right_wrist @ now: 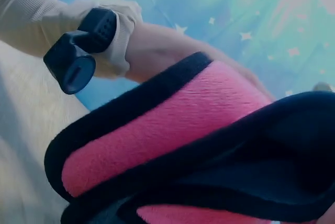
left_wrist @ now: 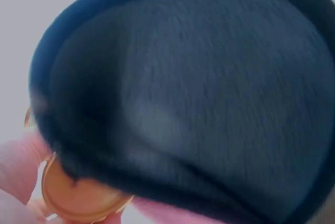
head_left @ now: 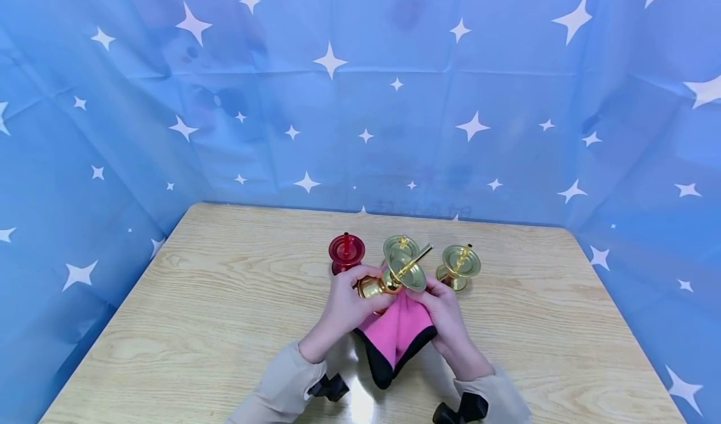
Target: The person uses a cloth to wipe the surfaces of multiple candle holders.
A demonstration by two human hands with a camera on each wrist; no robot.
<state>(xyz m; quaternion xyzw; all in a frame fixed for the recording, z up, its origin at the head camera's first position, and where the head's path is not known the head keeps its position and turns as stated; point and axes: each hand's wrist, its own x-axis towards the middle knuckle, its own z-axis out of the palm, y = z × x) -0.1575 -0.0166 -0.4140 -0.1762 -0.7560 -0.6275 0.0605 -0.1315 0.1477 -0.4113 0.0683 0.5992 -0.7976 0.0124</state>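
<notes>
The gold candle holder (head_left: pixel 397 275) lies tilted between both hands above the middle of the worktop (head_left: pixel 197 324), its round base toward the left hand (head_left: pixel 346 302) and its spike pointing up and right; the left hand curls round the base and stem, fingers wrapped over the top; the right hand (head_left: pixel 445 314) pinches a pink cloth with a black edge (head_left: pixel 394 339) against the underside of the holder's dish, and the cloth hangs down from the hands toward the person; in the left wrist view the cloth's dark side (left_wrist: pixel 193 93) fills almost everything, with the gold base (left_wrist: pixel 78 195) showing at the lower left beside blurred fingers; in the right wrist view the pink face and black border (right_wrist: pixel 172 130) fill the frame, and the other arm's sleeve and a black wrist-worn device (right_wrist: pixel 78 51) show behind.

By count: three gold holders, one held, one standing just behind it (head_left: pixel 401 245), one standing to the right (head_left: pixel 460 265); one red holder (head_left: pixel 346 252) standing to the left; one cloth.

The standing pieces form a row just beyond the hands, near one another; bare wood stretches wide to left and right, and the far edge meets a blue starred backdrop (head_left: pixel 360 98).
</notes>
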